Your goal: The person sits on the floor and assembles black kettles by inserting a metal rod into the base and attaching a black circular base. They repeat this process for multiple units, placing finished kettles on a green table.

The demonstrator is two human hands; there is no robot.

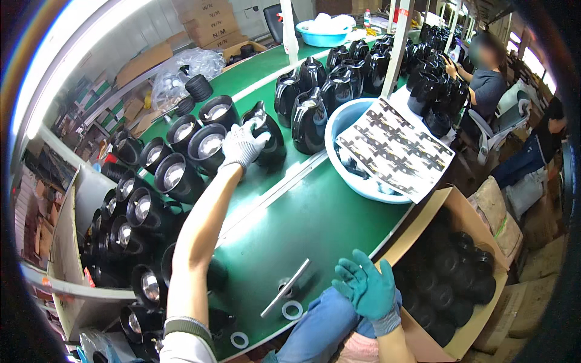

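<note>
My left hand (243,145), in a whitish knit glove, reaches far across the green table. Its fingers are closed at the upper part of a glossy black jug (272,147), which stands upright. Just left of that hand are several wide-mouthed black jug bodies (209,145) with shiny silvery insides. Over my lap, my right hand (369,287) wears a green glove, palm up with the fingers spread and nothing in it. Near the table's front edge lie a metal rod (285,288) and a pale ring (292,310); another pale ring (239,340) is farther left.
A light-blue basin (333,145) with a patterned sheet (396,148) over it stands right of glossy black jugs (308,124). By my right side, a cardboard box (448,351) holds round black parts. More open jug bodies (142,209) crowd the left. A co-worker (487,78) sits at the far right.
</note>
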